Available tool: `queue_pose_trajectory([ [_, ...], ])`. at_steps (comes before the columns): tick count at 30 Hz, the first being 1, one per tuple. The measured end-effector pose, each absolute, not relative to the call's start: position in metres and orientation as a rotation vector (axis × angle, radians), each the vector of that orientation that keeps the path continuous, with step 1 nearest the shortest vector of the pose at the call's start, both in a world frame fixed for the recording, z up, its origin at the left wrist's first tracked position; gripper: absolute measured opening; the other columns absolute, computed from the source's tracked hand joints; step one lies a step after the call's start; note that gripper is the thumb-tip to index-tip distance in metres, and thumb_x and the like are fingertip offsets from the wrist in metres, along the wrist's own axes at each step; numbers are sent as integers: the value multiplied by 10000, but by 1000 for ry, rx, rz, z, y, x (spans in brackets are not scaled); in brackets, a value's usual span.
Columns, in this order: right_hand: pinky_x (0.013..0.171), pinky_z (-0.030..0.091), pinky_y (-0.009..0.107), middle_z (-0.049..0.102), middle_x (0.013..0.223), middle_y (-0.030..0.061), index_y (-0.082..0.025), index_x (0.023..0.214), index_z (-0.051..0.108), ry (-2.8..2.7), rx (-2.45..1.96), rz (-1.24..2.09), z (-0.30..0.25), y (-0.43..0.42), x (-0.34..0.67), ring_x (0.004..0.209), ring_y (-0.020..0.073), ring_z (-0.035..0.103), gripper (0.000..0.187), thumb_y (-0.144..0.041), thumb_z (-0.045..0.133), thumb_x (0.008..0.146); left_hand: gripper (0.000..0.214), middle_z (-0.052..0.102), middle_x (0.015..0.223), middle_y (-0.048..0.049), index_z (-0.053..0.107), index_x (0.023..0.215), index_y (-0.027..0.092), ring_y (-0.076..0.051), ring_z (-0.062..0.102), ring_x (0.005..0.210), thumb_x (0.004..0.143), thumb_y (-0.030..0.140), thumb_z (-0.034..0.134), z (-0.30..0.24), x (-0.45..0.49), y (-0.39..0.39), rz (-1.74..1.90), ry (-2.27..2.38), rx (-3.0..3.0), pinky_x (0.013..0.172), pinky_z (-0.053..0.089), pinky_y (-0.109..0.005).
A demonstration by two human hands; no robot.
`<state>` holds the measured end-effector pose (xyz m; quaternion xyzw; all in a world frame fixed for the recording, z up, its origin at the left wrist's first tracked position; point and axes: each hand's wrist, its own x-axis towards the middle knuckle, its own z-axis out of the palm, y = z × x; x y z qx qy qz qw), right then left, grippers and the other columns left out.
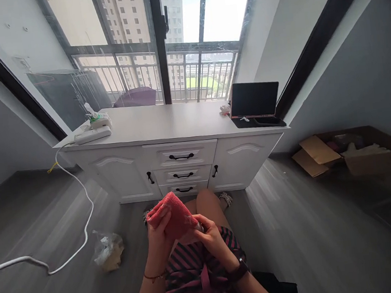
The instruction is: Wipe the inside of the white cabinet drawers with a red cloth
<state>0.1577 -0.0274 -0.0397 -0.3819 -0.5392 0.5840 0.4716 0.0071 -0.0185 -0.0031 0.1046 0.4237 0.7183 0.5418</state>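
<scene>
A folded red cloth (179, 216), fuzzy like a towel, is held up over my lap, in front of the cabinet drawers. My left hand (160, 231) grips its left side, thumb lying across the front. At the lower right corner, my right hand (210, 238) pinches the cloth with thumb and fingers. Something small and greyish shows between those right fingers; I cannot make out what it is. The fingers behind the cloth are hidden.
A white cabinet (179, 122) with black handles stands ahead. On top are a laptop (255, 100), a power strip (92, 135) and a tissue pack (100, 120). A white cable (90, 209) and a plastic bag (108, 249) lie left; an open cardboard box (375, 162) stands right.
</scene>
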Motion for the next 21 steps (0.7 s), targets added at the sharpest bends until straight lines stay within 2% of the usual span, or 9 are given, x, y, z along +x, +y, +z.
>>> queue_pose_trajectory([
  [3,707,452,228,667,860,-13,-206,1007,700,-1384,-934,1442,-36,-30,150,795,154,572,228,-298,671,800,435,720,771,24,695,855,194,-137,649,671,482,267,906,7,3,-21,1784,1124,275,606,515,-228],
  [8,764,440,225,655,941,-10,-205,1094,654,-1418,-903,1480,-32,-38,143,856,152,554,303,-274,682,801,389,723,786,21,724,862,178,-118,648,672,524,278,891,19,3,-21,1790,1169,315,615,514,-198],
  [10,767,437,222,649,942,-13,-210,1121,646,-1392,-891,1499,-32,-40,141,853,147,547,324,-251,676,801,469,736,898,15,727,1009,210,-117,664,735,567,264,873,23,2,-21,1764,1143,349,661,521,-191],
  [12,792,438,227,644,956,-9,-213,1111,648,-1337,-879,1515,-32,-41,140,878,152,545,305,-253,669,809,653,728,1046,12,650,1220,285,-124,675,812,602,250,856,23,-1,-22,1727,1089,386,708,531,-197],
  [14,810,441,235,637,952,-6,-215,1082,651,-1250,-855,1546,-30,-39,138,894,158,543,270,-281,668,821,733,719,1109,1,595,1295,320,-148,683,875,612,259,852,18,-7,-21,1683,1002,384,746,546,-221],
  [17,781,445,231,615,920,-10,-218,1054,648,-1104,-792,1611,-27,-30,133,851,147,535,243,-330,666,838,540,757,963,-57,729,1053,207,-210,704,849,554,344,881,4,-17,-18,1561,879,320,730,574,-275],
  [19,765,445,226,603,910,-15,-218,1038,649,-1038,-775,1628,-26,-22,127,823,136,527,233,-341,670,841,481,768,858,-84,752,883,158,-243,716,782,478,361,911,-6,-19,-15,1461,855,286,691,588,-308],
  [21,764,447,225,602,907,-18,-219,1025,650,-1017,-783,1617,-26,-12,122,817,133,528,226,-343,679,837,480,773,831,-95,746,864,144,-259,725,749,459,332,921,-12,-18,-8,1390,885,257,677,596,-333],
])
